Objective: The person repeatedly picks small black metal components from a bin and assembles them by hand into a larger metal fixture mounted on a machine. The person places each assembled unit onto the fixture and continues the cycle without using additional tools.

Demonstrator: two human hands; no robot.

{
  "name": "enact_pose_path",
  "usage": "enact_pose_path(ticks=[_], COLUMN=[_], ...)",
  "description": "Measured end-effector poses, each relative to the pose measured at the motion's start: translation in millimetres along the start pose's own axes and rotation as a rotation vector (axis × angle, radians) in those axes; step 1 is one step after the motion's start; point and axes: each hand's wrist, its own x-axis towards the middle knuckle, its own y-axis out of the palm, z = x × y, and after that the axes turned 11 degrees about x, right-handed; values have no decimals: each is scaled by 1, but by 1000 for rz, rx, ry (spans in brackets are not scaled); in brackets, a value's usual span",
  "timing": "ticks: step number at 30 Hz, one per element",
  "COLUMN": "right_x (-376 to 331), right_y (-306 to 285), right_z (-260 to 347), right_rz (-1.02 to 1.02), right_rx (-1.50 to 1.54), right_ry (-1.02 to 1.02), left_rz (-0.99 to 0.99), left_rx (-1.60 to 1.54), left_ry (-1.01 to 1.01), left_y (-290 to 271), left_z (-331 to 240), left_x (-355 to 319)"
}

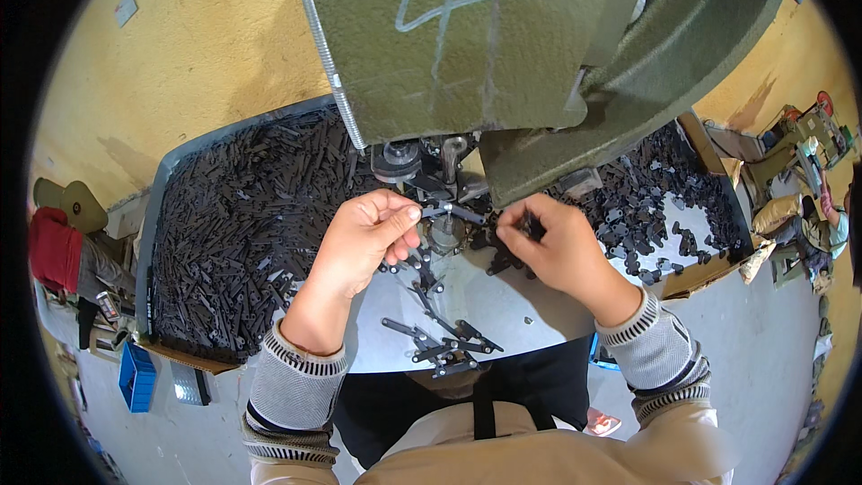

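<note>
My left hand (364,238) pinches one end of a narrow dark metal strip (467,214) with a bright rivet, just under the head of a green press (458,45). On the other side, my right hand (561,251) has its fingers curled closed by the far end of the strip; what lies in them is hidden. Below, on the grey metal worktop (548,319), a chain of riveted black strips (440,346) trails toward my lap. Loose black plates (505,262) lie in a small heap beside my right fingers.
A large bin (242,224) of black strips stands at the left. Another tray (709,278), at the right, holds small black plates. A blue crate (136,377) sits on the floor. One person (58,251) is at the far left, another (831,220) at the far right.
</note>
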Motion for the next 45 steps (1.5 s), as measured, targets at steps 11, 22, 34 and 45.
enact_pose_path(ticks=[11,22,34,45], right_x=[25,21,13,11], right_y=[37,32,9,8], right_z=[-3,-2,-12,-14], right_rz=[-22,-22,174,113], right_rx=[-50,303,1438,1373], right_ry=[-282,229,740,758], left_rz=[-272,-245,-167,-281], left_rx=[-170,-75,-21,299], left_ry=[251,182,94,158], left_y=[-21,-10,-18,-31], left_z=[-2,-5,1,7], left_x=[-2,-4,0,0])
